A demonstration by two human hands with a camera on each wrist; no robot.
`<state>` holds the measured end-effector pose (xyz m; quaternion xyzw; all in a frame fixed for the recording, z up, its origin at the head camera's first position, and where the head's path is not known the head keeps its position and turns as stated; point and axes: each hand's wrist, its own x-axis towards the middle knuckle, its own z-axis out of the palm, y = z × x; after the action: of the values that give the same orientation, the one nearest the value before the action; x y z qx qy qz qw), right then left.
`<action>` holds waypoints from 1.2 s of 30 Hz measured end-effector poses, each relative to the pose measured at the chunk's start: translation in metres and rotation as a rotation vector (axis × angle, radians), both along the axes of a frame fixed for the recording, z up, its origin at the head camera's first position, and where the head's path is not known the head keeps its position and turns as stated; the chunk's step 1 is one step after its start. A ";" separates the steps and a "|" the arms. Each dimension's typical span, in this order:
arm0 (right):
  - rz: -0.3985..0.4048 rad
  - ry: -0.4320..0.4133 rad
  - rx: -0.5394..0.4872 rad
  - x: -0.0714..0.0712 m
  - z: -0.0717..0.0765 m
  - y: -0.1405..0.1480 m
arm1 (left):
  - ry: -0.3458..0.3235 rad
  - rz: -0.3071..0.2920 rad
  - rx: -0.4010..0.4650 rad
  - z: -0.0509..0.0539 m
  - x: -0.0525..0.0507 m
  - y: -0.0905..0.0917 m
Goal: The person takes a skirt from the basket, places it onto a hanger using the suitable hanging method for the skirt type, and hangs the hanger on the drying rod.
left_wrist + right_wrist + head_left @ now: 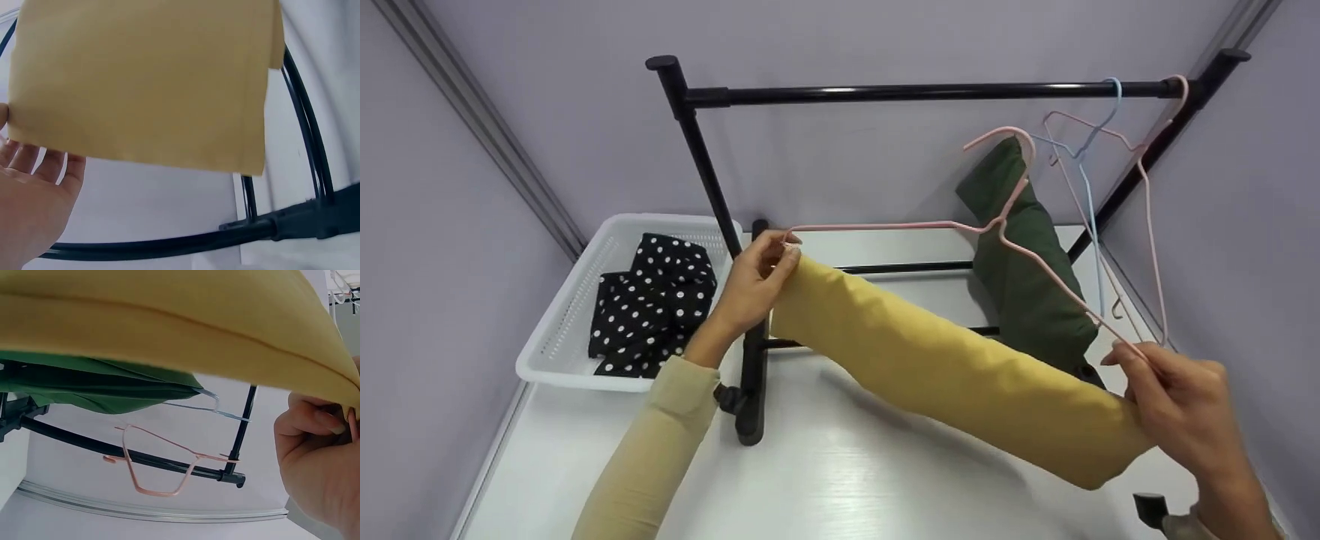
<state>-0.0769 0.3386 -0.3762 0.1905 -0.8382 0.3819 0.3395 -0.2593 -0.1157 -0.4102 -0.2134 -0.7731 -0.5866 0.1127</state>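
Note:
A yellow cloth garment (937, 352) slants down between my hands, with a pink hanger (885, 225) above it. At the hanger's left end, my left hand (750, 281) pinches the hanger tip and the garment's upper corner between thumb and fingers. My right hand (1185, 401) grips the hanger's right end, where the other end of the garment also meets the fingers. In the right wrist view, curled fingers (315, 419) hold pink wire by the garment's edge. The left wrist view shows the garment's flat side (140, 84) and a thumb mostly out of frame.
A black clothes rack (900, 92) stands behind. On its right hang a dark green garment (1024, 262), a blue hanger (1087, 180) and another pink hanger (1147, 187). At left, a white basket (555, 315) holds black polka-dot cloth (652, 311).

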 end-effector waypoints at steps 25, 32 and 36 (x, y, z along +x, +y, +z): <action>-0.638 -0.087 -0.042 -0.034 0.030 -0.028 | 0.221 0.496 -0.248 0.029 0.010 -0.125; -0.722 -0.118 0.014 -0.055 0.021 -0.045 | -0.240 0.372 -0.626 0.016 0.001 -0.160; -0.733 -0.135 0.052 -0.059 0.014 -0.052 | -0.523 0.247 -0.811 0.001 -0.003 -0.169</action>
<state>-0.1360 0.2871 -0.3626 -0.1391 -0.8808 0.2252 0.3925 -0.2626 -0.2846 -0.4092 0.0075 -0.9609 -0.2547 -0.1085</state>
